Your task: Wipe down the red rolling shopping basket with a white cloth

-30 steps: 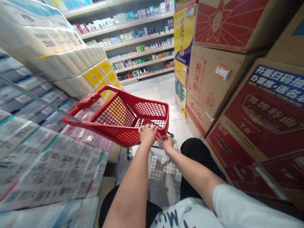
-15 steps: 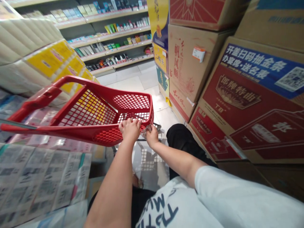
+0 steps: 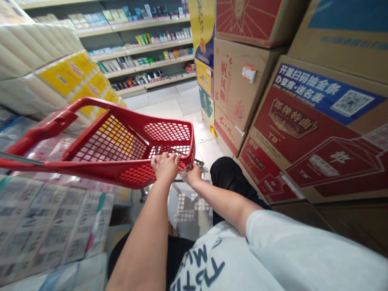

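A red shopping basket cart (image 3: pixel 133 171) stands tilted in view at the centre left, its handle end toward the left edge. My left hand (image 3: pixel 165 165) is closed over the near rim of the cart, close to its right end. Just right of it, my right hand (image 3: pixel 193 174) is closed on a crumpled clear plastic wrap (image 3: pixel 184 173), beside the cart's lower corner. The cart's inside shows only its mesh walls and floor. Part of the plastic is hidden behind the fingers.
Stacked cartons (image 3: pixel 233 97) line the right side. Shelves with bottles and boxes (image 3: pixel 151 52) stand at the back. Wrapped paper packs (image 3: pixel 54 222) are piled at the lower left, with yellow-labelled packs (image 3: pixel 66 76) above. Pale floor tiles (image 3: pixel 166 109) show between them.
The view has shifted slightly, with the right-hand cartons moving left and down. More of the clear plastic shows at my right hand. Both hands keep their places at the cart.
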Demonstrator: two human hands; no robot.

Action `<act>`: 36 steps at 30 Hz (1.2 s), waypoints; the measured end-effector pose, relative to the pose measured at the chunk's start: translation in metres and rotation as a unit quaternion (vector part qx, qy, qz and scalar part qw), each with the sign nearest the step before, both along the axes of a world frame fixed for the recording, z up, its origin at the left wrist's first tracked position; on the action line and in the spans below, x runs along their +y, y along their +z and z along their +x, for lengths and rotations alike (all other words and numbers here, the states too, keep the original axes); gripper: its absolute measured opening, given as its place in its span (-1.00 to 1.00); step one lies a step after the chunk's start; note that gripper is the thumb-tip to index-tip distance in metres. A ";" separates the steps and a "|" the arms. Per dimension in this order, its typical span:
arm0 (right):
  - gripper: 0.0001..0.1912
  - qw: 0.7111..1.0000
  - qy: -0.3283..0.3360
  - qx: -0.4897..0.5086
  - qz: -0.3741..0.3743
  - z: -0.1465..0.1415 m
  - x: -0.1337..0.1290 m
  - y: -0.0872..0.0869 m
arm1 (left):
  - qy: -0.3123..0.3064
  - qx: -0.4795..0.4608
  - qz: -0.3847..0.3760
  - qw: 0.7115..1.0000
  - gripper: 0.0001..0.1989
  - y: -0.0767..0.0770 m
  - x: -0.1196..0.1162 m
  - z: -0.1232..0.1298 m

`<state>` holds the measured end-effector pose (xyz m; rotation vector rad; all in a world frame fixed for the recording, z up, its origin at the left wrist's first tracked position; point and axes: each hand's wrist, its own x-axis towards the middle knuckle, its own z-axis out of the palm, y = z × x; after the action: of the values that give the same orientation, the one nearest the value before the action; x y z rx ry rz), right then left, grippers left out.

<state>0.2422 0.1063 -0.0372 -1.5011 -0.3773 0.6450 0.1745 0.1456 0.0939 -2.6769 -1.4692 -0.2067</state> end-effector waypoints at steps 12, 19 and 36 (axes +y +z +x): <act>-0.83 1.000 -0.005 -0.014 0.028 0.011 -0.032 0.043 | -0.008 -0.028 0.003 1.000 -0.61 0.001 -0.017 -0.018; -0.73 0.971 0.024 -0.196 0.134 0.034 -0.044 0.091 | -0.011 -0.064 -0.001 0.998 -0.63 -0.004 -0.023 -0.030; -0.64 0.733 0.313 -0.599 -0.076 0.019 -0.074 0.110 | -0.065 -0.126 0.000 0.990 -0.68 -0.017 -0.043 -0.064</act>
<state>0.2608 0.0319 0.0732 -1.7912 -1.9335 0.0904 0.1108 0.1022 0.0766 -2.8341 -1.3515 -0.5723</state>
